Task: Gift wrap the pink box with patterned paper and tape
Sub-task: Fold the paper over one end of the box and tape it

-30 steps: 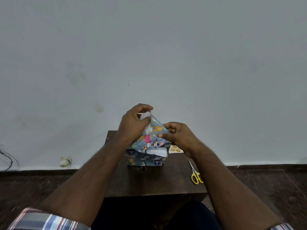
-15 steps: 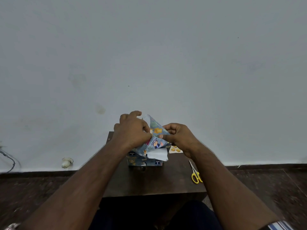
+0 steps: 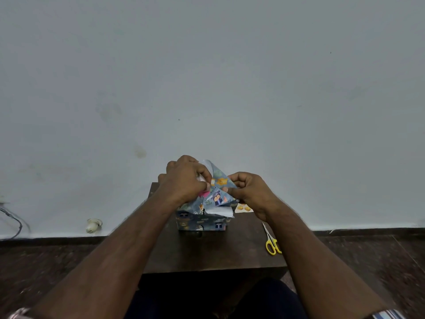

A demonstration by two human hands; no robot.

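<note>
Left hand [image 3: 184,178], right hand [image 3: 248,192] — both raised, fingers curled, pinching.

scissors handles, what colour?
Yellow. The scissors lie on the table's right edge, partly hidden by the right forearm; the head view, the only one, shows them.

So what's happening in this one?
A person is gift wrapping a box on a small dark table. Patterned paper already covers the box's near side; its top flaps stand up unfolded. The left hand and right hand each pinch a flap above the box, apparently shaping the fold. Yellow scissors lie on the table to the right. No tape is visible.
</note>
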